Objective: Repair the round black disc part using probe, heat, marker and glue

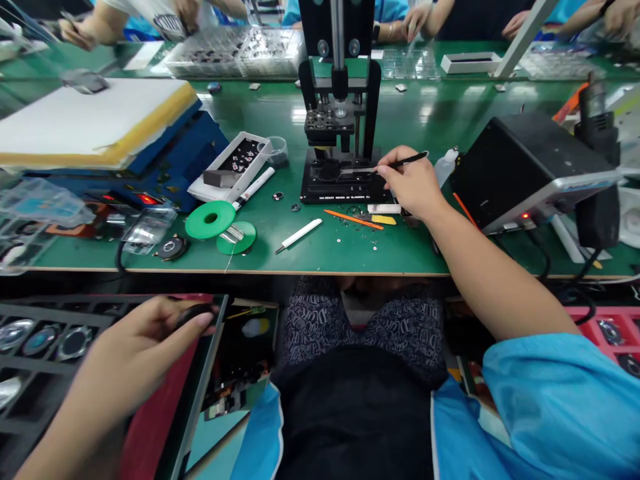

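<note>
My right hand (414, 185) pinches tweezers (409, 159) with a black end, held nearly level over the base of a black press (345, 193). Their pale tip reaches beside a dark round part (329, 170) on that base; whether they touch, I cannot tell. Low on the left, my left hand (133, 353) is closed around a dark, rounded piece (194, 312), partly hidden by the fingers. Below that hand lies a grey compartment tray (50, 370) holding several round watch-like pieces (75, 343).
On the green bench stand a blue box (165, 157) with a white top, a green spool (210, 219), a white pen (300, 235), an orange stick (353, 219) and a black control unit (530, 167). Co-workers' hands (417, 20) show across the bench.
</note>
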A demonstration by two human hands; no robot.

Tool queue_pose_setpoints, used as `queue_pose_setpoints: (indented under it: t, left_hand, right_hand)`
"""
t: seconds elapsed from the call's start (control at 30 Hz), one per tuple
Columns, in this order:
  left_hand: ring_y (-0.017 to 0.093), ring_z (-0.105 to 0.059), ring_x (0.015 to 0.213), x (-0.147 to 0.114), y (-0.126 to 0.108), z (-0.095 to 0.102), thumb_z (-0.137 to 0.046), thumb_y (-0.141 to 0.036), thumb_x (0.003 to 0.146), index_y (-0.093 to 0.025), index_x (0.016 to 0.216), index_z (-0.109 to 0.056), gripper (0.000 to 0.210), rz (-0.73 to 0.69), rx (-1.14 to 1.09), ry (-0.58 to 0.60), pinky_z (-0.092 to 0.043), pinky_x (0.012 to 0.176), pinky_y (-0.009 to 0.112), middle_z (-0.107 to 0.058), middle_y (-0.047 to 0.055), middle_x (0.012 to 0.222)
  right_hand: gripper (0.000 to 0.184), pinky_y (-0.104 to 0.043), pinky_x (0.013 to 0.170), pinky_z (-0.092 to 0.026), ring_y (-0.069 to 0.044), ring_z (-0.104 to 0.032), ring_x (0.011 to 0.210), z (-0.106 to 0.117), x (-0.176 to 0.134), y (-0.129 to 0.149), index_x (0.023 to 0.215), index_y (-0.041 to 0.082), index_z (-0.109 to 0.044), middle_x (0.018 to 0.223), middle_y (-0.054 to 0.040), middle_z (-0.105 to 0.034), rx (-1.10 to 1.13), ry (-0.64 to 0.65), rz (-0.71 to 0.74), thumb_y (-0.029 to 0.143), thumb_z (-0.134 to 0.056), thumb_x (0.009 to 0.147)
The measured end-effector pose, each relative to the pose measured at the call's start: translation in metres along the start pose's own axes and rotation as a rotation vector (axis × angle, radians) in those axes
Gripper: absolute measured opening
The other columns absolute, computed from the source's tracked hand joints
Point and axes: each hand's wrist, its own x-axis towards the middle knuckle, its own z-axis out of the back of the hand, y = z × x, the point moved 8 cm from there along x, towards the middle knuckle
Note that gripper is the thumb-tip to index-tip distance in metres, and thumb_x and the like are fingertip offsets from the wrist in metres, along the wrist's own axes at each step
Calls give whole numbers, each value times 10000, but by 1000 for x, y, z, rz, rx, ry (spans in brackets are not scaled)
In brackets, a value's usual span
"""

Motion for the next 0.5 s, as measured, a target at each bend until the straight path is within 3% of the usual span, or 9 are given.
queue_pose_setpoints:
  t: [0.07,0.17,0.27,0.37,0.43,0.5]
  left_hand:
    - [228,-798,820,17,-75,-38,-907,-524,871,-250,800,-496,499,-62,-432,191,-606,722,317,-834,-16,866]
    - [138,-716,605,49,-173,-96,-978,-436,854,-242,939,-553,475,-140,-755,456,-525,553,242,-869,37,924]
    - [101,-710,586,83,-245,-146,-868,-266,994,-176,1196,-694,282,-183,-923,660,-506,540,209,-857,68,952]
    - [105,-770,645,112,-285,-176,-779,-146,1052,-118,1263,-737,217,-169,-973,751,-467,514,171,-839,76,975]
    - [123,-814,696,125,-293,-186,-726,-70,1042,-100,1325,-732,285,-144,-999,788,-512,545,172,-837,77,991]
    - [135,-847,755,132,-292,-187,-698,-13,1007,-94,1350,-729,354,-133,-1038,801,-568,601,180,-840,80,1036]
  right_hand:
    - [89,-402,781,-645,-176,-667,734,1,-1,1,981,263,-704,975,-4,-769,22,9,6,179,-698,1008]
    - [54,-386,756,-649,-172,-671,747,3,-3,4,985,265,-708,1029,-15,-802,62,17,22,219,-712,1013]
    - [84,-384,771,-663,-171,-687,765,12,-4,7,996,271,-708,1065,-18,-827,100,-16,46,322,-750,1048]
    - [295,-384,761,-661,-170,-703,765,26,-6,15,1013,284,-723,1105,-20,-851,152,-82,88,563,-801,1069]
    - [425,-370,736,-651,-166,-710,760,35,-8,22,1014,292,-743,1114,-14,-869,222,-96,108,704,-849,1023]
    - [462,-359,725,-647,-162,-718,756,39,-12,31,1011,295,-777,1103,-7,-882,297,-56,132,739,-902,979]
